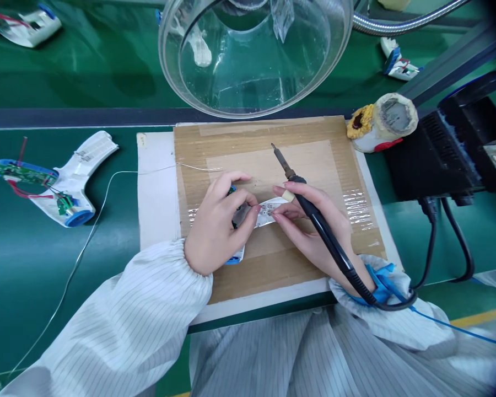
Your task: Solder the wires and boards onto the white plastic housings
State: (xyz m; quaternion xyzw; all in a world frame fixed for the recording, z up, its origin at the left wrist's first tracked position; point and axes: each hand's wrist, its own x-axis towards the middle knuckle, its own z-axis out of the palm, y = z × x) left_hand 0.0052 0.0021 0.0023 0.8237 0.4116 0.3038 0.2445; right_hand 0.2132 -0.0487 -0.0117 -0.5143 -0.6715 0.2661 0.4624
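Overhead, a magnifier lens [252, 60]; below, right hand [301, 234] closed round a soldering iron [334, 248].

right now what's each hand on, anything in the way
Left hand pinching white housing. Right hand holding soldering iron, fingertips on housing. Thin wire on cardboard by left hand.

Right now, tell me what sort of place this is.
Most likely an electronics assembly bench, perhaps on a production line: the right hand holds a soldering iron, a black soldering station stands beside it, and a wired green circuit board lies by a white plastic housing on the green bench mat.
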